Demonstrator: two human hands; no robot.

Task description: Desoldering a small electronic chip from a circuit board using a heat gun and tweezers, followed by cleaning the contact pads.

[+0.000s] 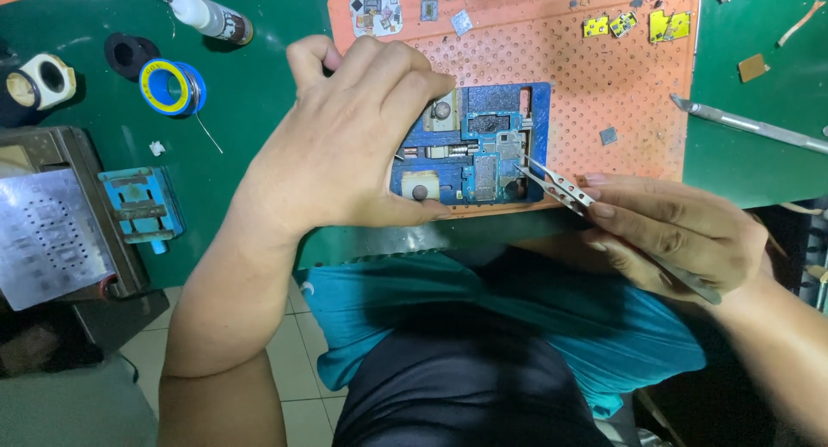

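Nearest the body, the right hand [681, 236] pinches a pair of metal tweezers [561, 187], its fingers closed around them; the tips rest on the circuit board [492, 158]. The left hand [345, 145] curls over the blue holder [535, 111] that clamps that board, thumb pressed on its near edge. The holder lies on an orange perforated mat [604, 76] on the green counter [241, 93]. Further left sit a blue solder spool [172, 87] and a small bottle [211, 18]. Yellow chips [668, 25] lie at the mat's far edge.

Head camera looks steeply down, probably close.
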